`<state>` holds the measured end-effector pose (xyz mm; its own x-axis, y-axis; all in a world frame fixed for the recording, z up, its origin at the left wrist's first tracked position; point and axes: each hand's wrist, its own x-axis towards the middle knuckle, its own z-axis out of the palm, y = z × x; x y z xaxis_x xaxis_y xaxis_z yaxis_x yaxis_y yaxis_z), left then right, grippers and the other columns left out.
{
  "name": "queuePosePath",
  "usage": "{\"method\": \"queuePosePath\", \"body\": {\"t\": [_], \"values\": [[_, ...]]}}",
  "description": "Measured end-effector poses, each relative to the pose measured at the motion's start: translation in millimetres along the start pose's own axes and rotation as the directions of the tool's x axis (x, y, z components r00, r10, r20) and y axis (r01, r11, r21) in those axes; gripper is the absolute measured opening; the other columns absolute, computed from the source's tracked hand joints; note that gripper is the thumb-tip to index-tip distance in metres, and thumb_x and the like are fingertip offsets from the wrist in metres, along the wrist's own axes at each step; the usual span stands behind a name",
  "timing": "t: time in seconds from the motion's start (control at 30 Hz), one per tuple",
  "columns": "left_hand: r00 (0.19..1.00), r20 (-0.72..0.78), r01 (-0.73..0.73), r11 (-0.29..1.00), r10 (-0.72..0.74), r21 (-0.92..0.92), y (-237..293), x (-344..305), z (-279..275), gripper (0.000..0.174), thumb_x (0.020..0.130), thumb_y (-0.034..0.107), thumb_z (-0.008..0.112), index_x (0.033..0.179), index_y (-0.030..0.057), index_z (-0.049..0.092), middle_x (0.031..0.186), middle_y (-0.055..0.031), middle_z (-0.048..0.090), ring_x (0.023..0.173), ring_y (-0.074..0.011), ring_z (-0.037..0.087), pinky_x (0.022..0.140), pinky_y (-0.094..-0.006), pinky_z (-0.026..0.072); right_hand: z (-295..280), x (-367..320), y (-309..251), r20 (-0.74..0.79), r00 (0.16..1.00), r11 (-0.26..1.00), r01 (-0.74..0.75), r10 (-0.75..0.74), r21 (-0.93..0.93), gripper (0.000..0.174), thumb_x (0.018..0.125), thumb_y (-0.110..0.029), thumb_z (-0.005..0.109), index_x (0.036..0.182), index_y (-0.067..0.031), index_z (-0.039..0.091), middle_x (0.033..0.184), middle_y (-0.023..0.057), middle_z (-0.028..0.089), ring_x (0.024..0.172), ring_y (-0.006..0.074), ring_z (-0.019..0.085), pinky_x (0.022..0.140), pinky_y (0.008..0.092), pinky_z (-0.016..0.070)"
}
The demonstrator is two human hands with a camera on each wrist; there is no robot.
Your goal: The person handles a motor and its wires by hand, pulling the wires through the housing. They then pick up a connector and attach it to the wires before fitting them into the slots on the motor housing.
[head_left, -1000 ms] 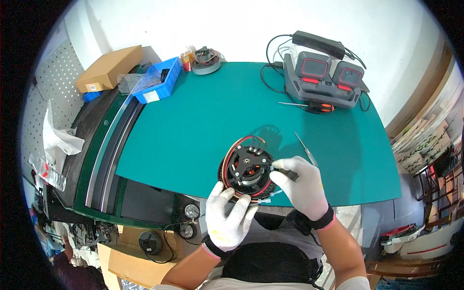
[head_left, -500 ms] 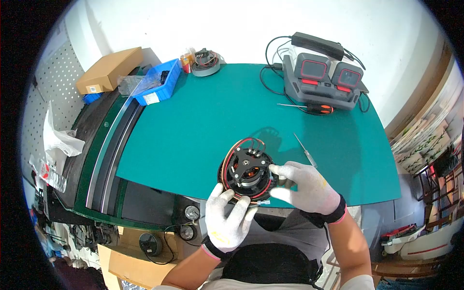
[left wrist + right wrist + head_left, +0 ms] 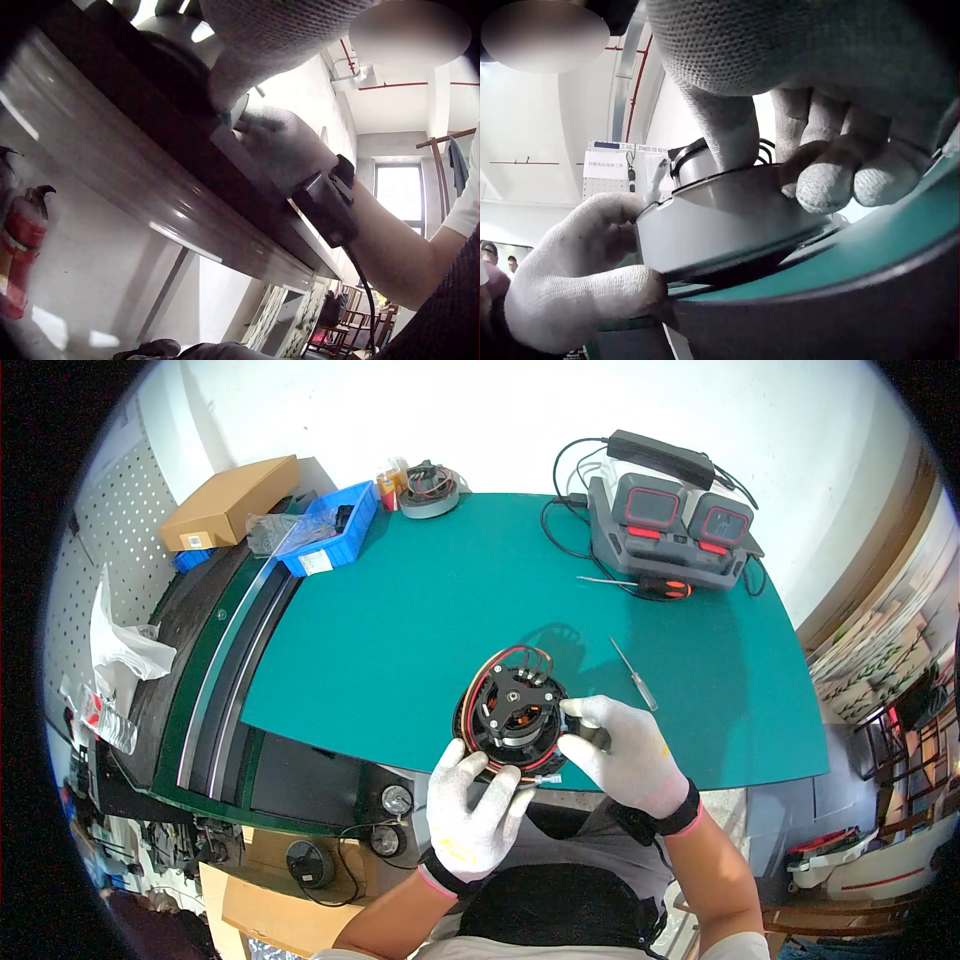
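A bench (image 3: pixel 700 690) topped with a green mat stands against a white wall. At the middle of its near edge lies a round black motor (image 3: pixel 510 718) ringed with red and orange wires. In the right wrist view the side of the motor looks pale grey.

The left hand (image 3: pixel 475 810), in a white knit glove, comes up from below the edge. Its fingers are spread and bent round the near left rim of the motor, with the thumb low on its side. The right hand (image 3: pixel 625 750), also gloved, sits just beside the motor on the right. Its thumb tip touches the right rim, and the other fingers are curled together round a small black piece (image 3: pixel 598 737) that sits right against the motor's right side.

A thin silver screwdriver (image 3: pixel 634 674) lies on the mat just beyond the right hand, not touching it. At the far right corner sits a grey charging dock (image 3: pixel 668 550) with two red-trimmed black battery packs. A black power brick (image 3: pixel 658 452) lies behind the dock, and an orange-and-black screwdriver (image 3: pixel 655 587) lies in front of it. At the far left corner are a blue plastic bin (image 3: pixel 330 528), a brown cardboard box (image 3: pixel 228 500) and a second round part with coiled wires (image 3: pixel 428 490).
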<state>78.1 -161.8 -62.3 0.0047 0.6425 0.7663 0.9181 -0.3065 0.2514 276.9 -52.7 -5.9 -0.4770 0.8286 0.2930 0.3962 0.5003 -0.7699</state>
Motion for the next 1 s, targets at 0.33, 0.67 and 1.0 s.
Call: {"method": "queuePosePath", "body": {"t": [0.33, 0.67, 1.0], "values": [[0.999, 0.038, -0.002, 1.000, 0.002, -0.009, -3, -6, 3, 0.046, 0.069, 0.017, 0.094, 0.112, 0.0108, 0.075, 0.125, -0.0186, 0.057, 0.128, -0.0481, 0.056, 0.103, -0.0559, 0.0504, -4, -2, 6, 0.055, 0.967, 0.967, 0.250, -0.248, -0.047, 0.074, 0.077, -0.032, 0.096, 0.134, -0.0015, 0.061, 0.095, 0.0157, 0.069, 0.082, 0.0287, 0.071, 0.073, 0.0388, 0.0570], [0.999, 0.035, -0.002, 1.000, 0.002, -0.019, -5, -9, 4, 0.055, 0.065, 0.014, 0.096, 0.115, 0.0126, 0.075, 0.126, -0.0182, 0.058, 0.128, -0.0488, 0.057, 0.103, -0.0563, 0.0511, -2, 0, -3, 0.066, 0.996, 0.998, 0.058, -0.060, 0.032, 0.060, 0.081, -0.024, 0.091, 0.129, -0.0006, 0.063, 0.093, 0.0150, 0.067, 0.077, 0.0274, 0.068, 0.070, 0.0381, 0.0552], [0.999, 0.007, -0.041, 0.999, 0.041, -0.029, -8, -9, 4, 0.060, 0.063, 0.013, 0.097, 0.118, 0.0147, 0.074, 0.125, -0.0177, 0.059, 0.124, -0.0485, 0.058, 0.101, -0.0581, 0.0517, 6, -2, -10, 0.018, 1.000, 0.999, -0.006, 0.005, 0.041, 0.052, 0.084, -0.024, 0.088, 0.122, -0.0006, 0.062, 0.088, 0.0145, 0.066, 0.076, 0.0277, 0.068, 0.070, 0.0394, 0.0546]]}}
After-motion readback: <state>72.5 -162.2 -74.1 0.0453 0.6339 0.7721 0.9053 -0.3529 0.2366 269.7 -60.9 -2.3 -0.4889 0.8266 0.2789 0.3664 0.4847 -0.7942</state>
